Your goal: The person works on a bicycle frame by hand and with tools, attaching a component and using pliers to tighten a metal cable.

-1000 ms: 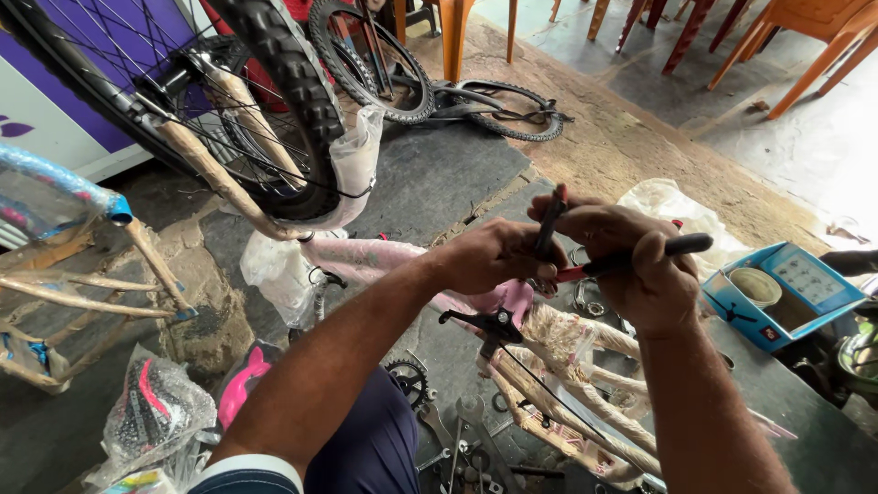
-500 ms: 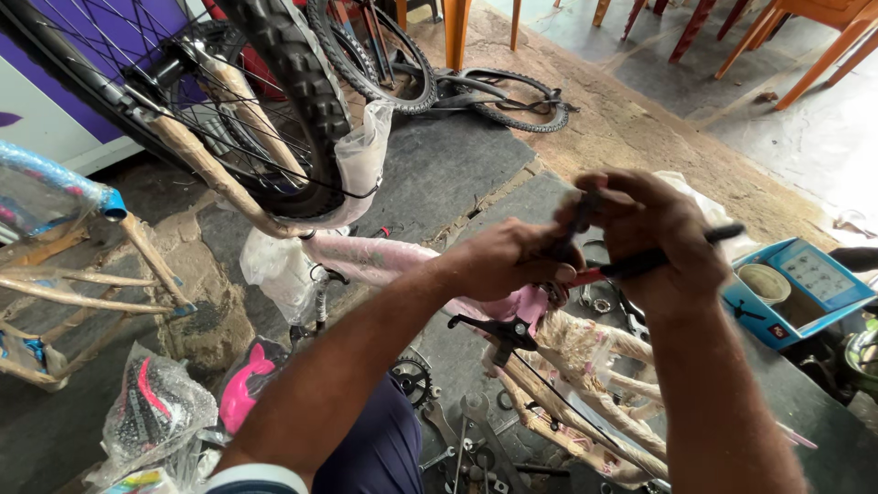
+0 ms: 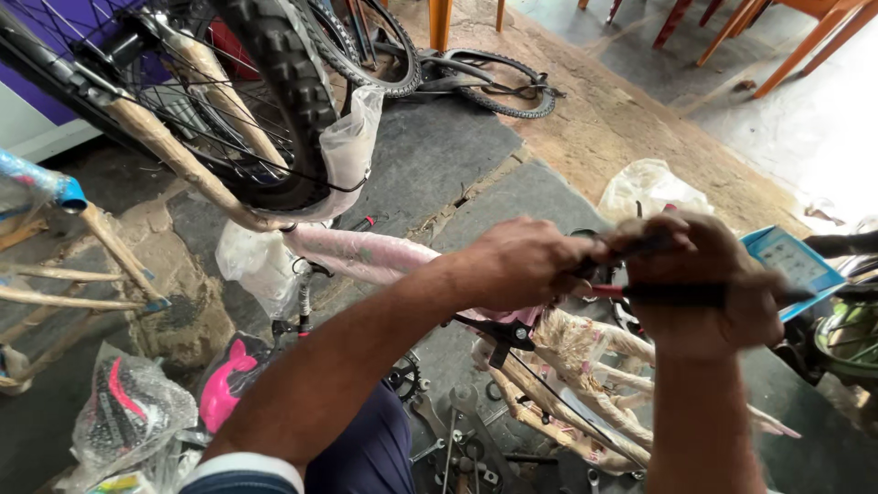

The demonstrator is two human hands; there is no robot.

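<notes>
Pink bike frame (image 3: 366, 256), mid-assembly, paper-wrapped on the floor.
Left hand (image 3: 526, 265) pinches a small part; right hand (image 3: 709, 284) is clamped on a screwdriver (image 3: 686, 294); wheels unfitted.

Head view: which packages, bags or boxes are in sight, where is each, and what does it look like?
Box: right, behind right hand; flat, light blue, pale panel.
Clear bag: floor beyond hands; crumpled, whitish.
Bubble-wrap bag: bottom left; clear, pink and black part inside.
Plastic bag: on the tyre; clear.
</notes>
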